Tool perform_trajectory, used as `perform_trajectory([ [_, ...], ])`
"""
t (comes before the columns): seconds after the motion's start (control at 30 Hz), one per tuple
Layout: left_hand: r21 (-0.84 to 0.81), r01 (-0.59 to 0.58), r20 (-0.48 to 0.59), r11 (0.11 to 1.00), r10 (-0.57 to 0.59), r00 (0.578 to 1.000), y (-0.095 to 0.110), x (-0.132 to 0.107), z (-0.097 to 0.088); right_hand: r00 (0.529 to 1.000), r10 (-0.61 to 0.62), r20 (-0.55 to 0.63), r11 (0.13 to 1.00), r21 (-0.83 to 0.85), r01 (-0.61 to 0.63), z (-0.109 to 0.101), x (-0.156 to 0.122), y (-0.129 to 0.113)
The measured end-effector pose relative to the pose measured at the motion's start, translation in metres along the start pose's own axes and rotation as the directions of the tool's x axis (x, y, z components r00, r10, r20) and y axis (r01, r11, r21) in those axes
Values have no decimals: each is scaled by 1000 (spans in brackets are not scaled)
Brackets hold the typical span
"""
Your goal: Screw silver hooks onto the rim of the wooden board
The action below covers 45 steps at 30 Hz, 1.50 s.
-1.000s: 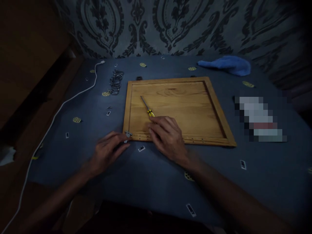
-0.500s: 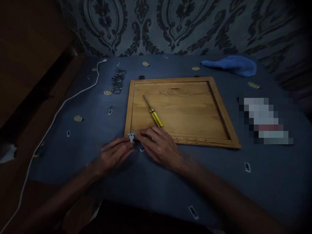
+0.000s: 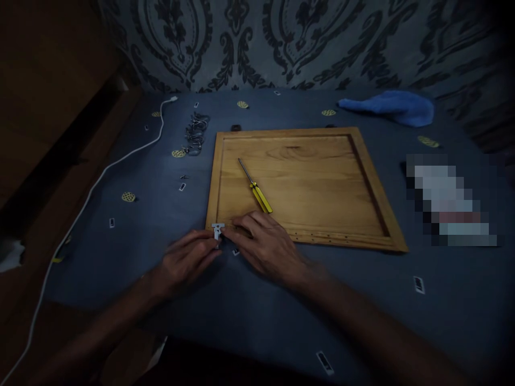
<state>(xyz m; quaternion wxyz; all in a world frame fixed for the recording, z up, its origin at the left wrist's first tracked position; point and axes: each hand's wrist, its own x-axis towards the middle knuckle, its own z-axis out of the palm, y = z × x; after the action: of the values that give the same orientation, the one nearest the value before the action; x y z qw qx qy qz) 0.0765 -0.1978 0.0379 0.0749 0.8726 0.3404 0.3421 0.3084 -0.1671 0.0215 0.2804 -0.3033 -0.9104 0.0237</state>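
Observation:
A square wooden panel (image 3: 314,182) with a raised rim lies on a blue-covered table (image 3: 261,300). A yellow-handled screwdriver (image 3: 255,186) rests on the panel's left part. At the panel's near-left corner a small silver metal bracket (image 3: 218,229) stands against the rim. My left hand (image 3: 185,261) pinches the bracket from below with closed fingertips. My right hand (image 3: 263,244) lies beside it on the rim, fingertips touching the bracket. Small holes run along the near rim (image 3: 317,236).
A pile of metal hardware (image 3: 195,132) lies left of the panel, with loose screws (image 3: 184,177) nearby. A white cable (image 3: 100,177) runs along the table's left side. A blue cloth (image 3: 392,106) lies at the back right. A blurred object (image 3: 450,201) sits at right.
My right hand came off the screwdriver handle and moved left to the corner bracket. My left hand lifted the bracket up against the rim. The view shifted slightly.

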Motion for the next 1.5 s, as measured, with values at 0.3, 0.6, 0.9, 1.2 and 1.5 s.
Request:
perform_trajectory([
  [0.3, 43, -36, 20, 998, 36, 999, -1, -1, -1, 1000, -21, -22, 1000, -10, 21, -1, 2, 0],
  [0.6, 35, -61, 6, 998, 61, 998, -4, -2, 3, 993, -105, -52, 993, 50, 108, 6, -3, 3],
  [0.9, 20, -71, 32, 997, 71, 997, -6, -6, 5, 995, -93, -21, 991, 98, 94, 7, -2, 4],
  [1.2, -49, -1, 14, 999, 2, 1000, -2, -1, -1, 993, -105, -52, 991, 74, 108, 5, 0, 4],
  [1.5, -8, 150, 131, 989, -148, 980, -12, 2, -15, 992, -108, -65, 990, 80, 113, 5, 0, 4],
])
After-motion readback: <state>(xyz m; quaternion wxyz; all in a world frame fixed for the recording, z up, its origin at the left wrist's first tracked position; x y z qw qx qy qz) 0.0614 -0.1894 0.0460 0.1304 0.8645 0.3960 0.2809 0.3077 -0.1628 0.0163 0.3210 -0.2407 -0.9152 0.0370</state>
